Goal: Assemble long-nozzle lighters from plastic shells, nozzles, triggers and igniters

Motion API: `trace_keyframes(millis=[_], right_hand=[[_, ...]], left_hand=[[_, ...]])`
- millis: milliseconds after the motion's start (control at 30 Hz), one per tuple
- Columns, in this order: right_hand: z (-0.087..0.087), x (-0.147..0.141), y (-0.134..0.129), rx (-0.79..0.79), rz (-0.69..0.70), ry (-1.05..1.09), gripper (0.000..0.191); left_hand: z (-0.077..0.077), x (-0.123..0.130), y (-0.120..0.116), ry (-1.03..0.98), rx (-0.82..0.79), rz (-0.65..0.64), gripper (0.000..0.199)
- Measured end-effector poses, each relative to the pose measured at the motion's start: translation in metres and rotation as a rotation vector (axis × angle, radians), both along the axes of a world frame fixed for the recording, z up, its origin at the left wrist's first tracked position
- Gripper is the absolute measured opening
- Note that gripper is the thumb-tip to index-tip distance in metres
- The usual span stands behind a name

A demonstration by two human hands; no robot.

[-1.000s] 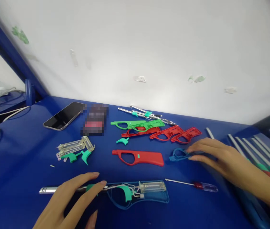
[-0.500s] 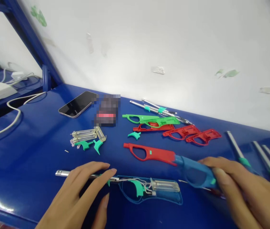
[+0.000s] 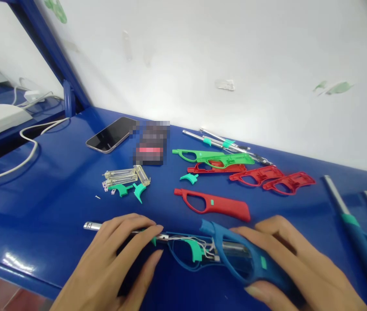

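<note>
My left hand (image 3: 118, 259) rests over the metal tube (image 3: 92, 226) of a lighter assembly, fingers curved round it. The tube runs right to a blue half shell (image 3: 183, 261) lying on the table, which holds a green trigger (image 3: 195, 250), white wires and a clear tank (image 3: 235, 248). In my right hand (image 3: 287, 255) is a second blue half shell (image 3: 241, 255), gripped between thumb and fingers. It is tilted over the right part of the lower shell and covers some of the tank.
Behind lie a red shell (image 3: 215, 205), green shells (image 3: 202, 155), open red shells (image 3: 257, 175), metal tubes (image 3: 199, 138), clear tanks (image 3: 120, 177), green triggers (image 3: 139, 191) and a phone (image 3: 112, 134). Blue lighters (image 3: 352, 220) lie at the right on the blue table (image 3: 40, 207).
My right hand has moved left with the blue shell, which now overlaps the lower shell. My left hand stays on the tube. The view has shifted slightly.
</note>
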State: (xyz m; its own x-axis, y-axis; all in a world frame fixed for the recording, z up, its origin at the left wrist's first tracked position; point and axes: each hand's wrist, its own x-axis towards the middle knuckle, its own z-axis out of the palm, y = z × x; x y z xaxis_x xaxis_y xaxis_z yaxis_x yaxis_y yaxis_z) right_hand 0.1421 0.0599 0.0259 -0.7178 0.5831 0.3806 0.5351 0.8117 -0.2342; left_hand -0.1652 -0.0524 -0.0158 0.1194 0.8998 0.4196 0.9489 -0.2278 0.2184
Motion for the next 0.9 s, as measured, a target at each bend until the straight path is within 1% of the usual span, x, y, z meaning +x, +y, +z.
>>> trace_keyframes(millis=[67,167,300,367,433,500,633,733,900], right_hand=[[-0.001,-0.004,0.000,0.054,-0.003,-0.005,0.040],[-0.003,-0.005,0.000,0.121,0.000,-0.047,0.043],[-0.003,-0.006,-0.005,0.160,-0.022,-0.113,0.050],[-0.005,-0.010,-0.006,0.176,-0.034,-0.087,0.049],[-0.008,-0.015,-0.007,0.183,-0.013,-0.049,0.047],[-0.013,-0.017,-0.007,0.180,0.025,-0.069,0.046],[-0.027,-0.015,-0.010,0.193,0.051,-0.212,0.054],[-0.034,-0.011,-0.013,0.203,0.046,-0.292,0.060],[-0.038,-0.010,-0.014,0.195,0.023,-0.297,0.062]], left_hand=[[0.001,-0.001,0.002,0.004,-0.010,-0.021,0.030],[0.005,0.001,0.005,-0.085,0.012,0.001,0.024],[0.010,0.005,0.008,-0.146,0.010,0.035,0.020],[0.011,0.006,0.008,-0.152,0.004,0.042,0.019],[0.012,0.006,0.009,-0.162,0.006,0.038,0.018],[0.012,0.006,0.008,-0.170,0.009,0.032,0.017],[0.014,0.006,0.006,-0.174,-0.023,0.046,0.017],[0.016,0.007,0.005,-0.168,-0.024,0.047,0.017],[0.018,0.007,0.006,-0.147,-0.040,0.064,0.021]])
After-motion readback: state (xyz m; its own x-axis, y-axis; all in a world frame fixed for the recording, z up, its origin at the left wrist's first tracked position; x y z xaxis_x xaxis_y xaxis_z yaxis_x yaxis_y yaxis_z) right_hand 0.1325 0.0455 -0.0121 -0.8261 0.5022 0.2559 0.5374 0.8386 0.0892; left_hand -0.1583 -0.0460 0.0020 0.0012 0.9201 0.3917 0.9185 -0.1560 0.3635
